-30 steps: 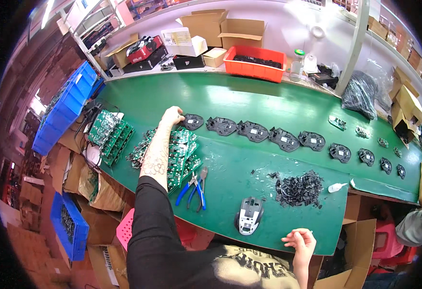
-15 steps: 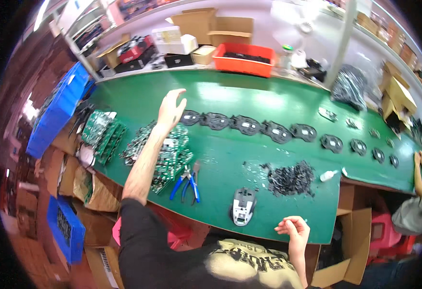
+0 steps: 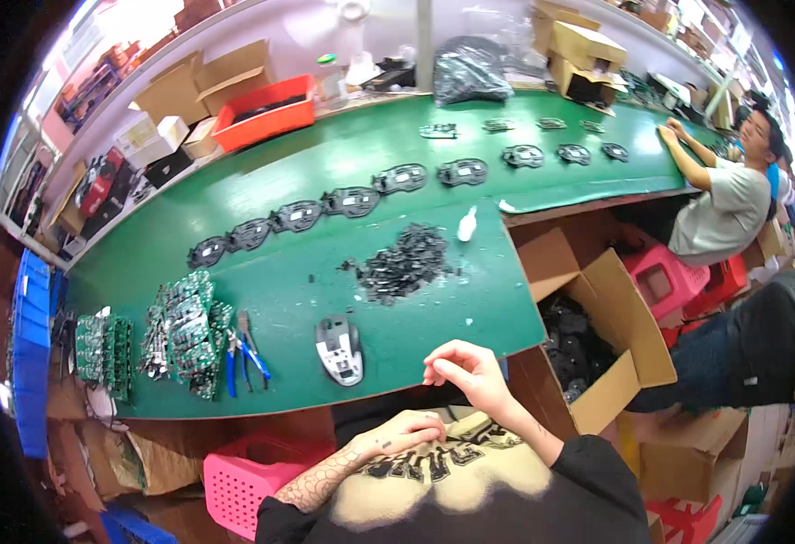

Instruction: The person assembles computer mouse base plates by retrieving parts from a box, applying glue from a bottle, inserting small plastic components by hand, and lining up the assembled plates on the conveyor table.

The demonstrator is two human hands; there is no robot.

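Note:
My right hand [image 3: 472, 370] hovers at the table's front edge, its thumb and fingers closed together. Whatever lies between them, if anything, is too small or hidden to make out. Close to my shirt, my left hand [image 3: 408, 430] has its fingers bent and held together, with their undersides hidden. On the green table [image 3: 279, 272], nearest to my hands, lies a computer mouse [image 3: 338, 349] with a black and pale grey body. Beyond it is a heap of small black plastic pieces [image 3: 406, 261]. A small white bottle [image 3: 467, 224] stands right of the heap.
Black mouse shells [image 3: 350, 201] form a long row, with green circuit boards [image 3: 438, 131] farther back. Stacked boards [image 3: 189, 331] and blue-handled pliers [image 3: 250, 354] lie left. An open carton [image 3: 597, 335] stands right of the table. A co-worker [image 3: 724, 190] sits at the far right.
My left hand has drawn back from the row of shells to my body, and its fingers have bent. The view has swung right, bringing the co-worker's upper body into sight.

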